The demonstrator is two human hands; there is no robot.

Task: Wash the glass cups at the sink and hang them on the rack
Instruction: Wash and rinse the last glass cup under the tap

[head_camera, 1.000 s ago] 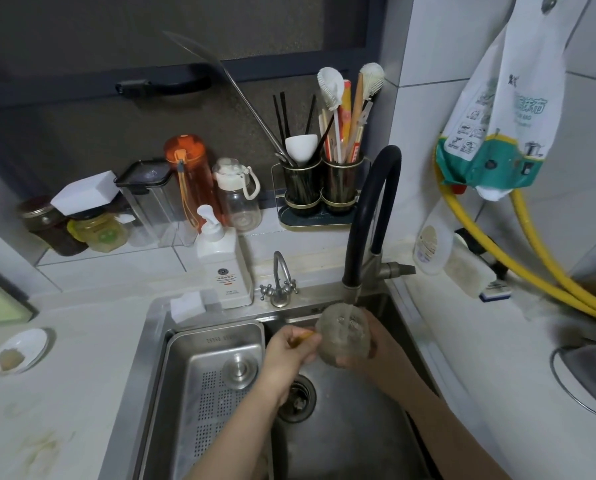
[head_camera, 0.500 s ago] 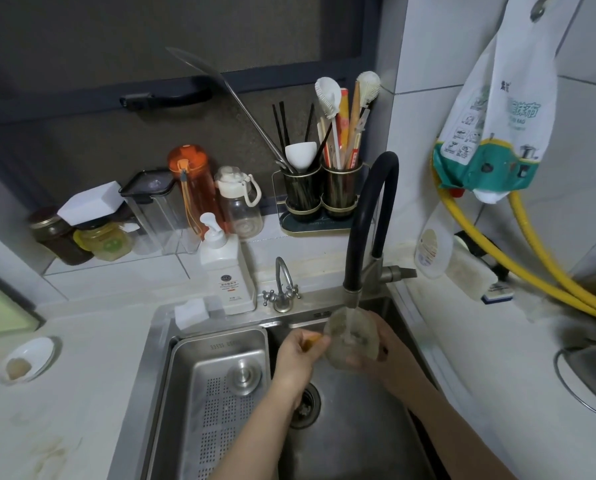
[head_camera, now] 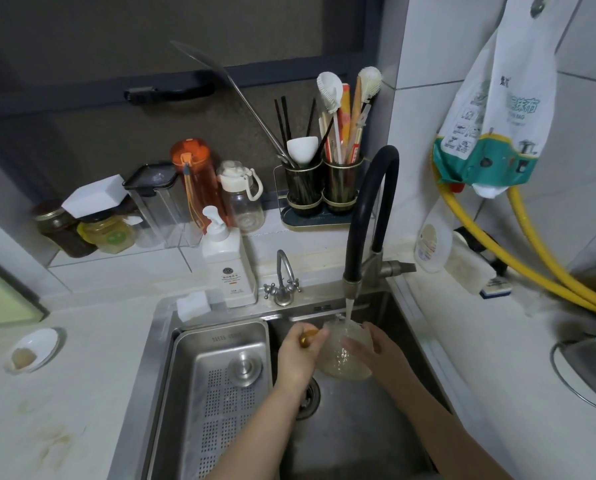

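Glass cup (head_camera: 345,355), held over the sink (head_camera: 365,441) under the tap stream at 12 o'clock: your left hand (head_camera: 298,358) pinches its amber handle, right hand (head_camera: 376,351) cups its wall; rinsing step, rack next.

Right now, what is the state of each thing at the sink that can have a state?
black faucet: running, water falls on the cup
glass cup: held under the stream, wet
left hand: grips the cup's gold handle
right hand: fingers on the cup's side
small tap: no water seen
drain basket: sits in the sink
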